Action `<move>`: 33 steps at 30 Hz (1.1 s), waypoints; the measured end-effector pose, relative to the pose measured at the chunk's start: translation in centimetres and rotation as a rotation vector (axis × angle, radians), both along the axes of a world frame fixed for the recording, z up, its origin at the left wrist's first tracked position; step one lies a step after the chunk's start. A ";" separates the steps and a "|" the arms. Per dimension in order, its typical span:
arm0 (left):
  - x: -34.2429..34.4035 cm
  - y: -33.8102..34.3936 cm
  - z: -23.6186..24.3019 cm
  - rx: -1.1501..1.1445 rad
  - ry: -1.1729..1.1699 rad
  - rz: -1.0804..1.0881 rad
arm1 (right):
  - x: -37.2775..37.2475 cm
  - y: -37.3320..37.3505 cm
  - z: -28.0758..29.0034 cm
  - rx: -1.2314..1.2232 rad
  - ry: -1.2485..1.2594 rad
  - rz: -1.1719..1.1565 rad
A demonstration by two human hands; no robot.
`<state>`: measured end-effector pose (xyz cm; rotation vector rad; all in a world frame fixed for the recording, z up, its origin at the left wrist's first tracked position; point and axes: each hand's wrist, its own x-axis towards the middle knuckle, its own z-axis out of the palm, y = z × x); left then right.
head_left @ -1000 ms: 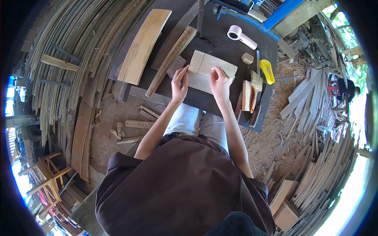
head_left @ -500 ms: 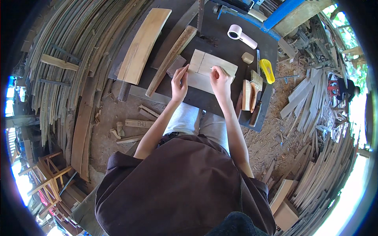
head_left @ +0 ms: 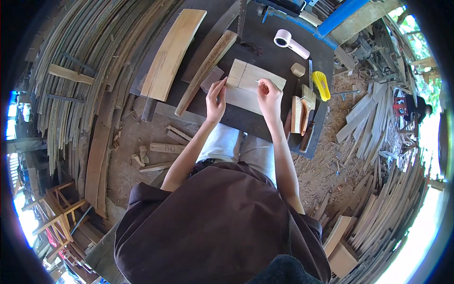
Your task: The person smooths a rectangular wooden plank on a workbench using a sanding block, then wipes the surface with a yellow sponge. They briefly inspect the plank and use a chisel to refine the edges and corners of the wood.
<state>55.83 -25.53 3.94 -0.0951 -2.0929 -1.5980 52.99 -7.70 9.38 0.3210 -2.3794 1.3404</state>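
**Marking the pale board: a steady hold and a light stroke**

The pale wooden board [head_left: 253, 87] lay flat on the dark worktop [head_left: 269, 52], directly under both hands. The left hand [head_left: 216, 100] rested on the board's near-left edge, fingers together and pressing down, with nothing clamped in its grip. The right hand [head_left: 268, 97] sat over the board's right half, its grip pinched on a thin pencil-like marker [head_left: 259, 82] whose tip pointed left onto the board face; what kind of marker it was could not be told.

In my judgement the step was marking a line on the board. It would have gone best with the left hand kept flat and firm so the board could not slide on the worktop, and with the right wrist braced on the wood so the tip travelled evenly. A faint line already ran across the board just left of the tip; any new mark wanted to sit square to it.

Just right of the right hand stood a small wooden block [head_left: 296, 113] and a brush [head_left: 308, 102], with a yellow comb-like tool [head_left: 321, 85] beyond. These were near enough to catch an elbow. A long curved plank [head_left: 205, 71] lay left of the left hand, apart from the board.
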 end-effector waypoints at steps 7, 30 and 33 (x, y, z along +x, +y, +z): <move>0.0 0.0 -0.2 -0.004 -0.016 0.008 | 0.1 -0.6 -0.1 0.048 -0.002 -0.004; -0.1 0.0 0.1 -0.019 0.036 0.008 | 0.7 -1.0 0.1 0.078 0.008 -0.047; 0.0 0.0 0.1 -0.012 0.016 0.014 | 0.7 -1.1 -0.2 0.071 0.025 -0.035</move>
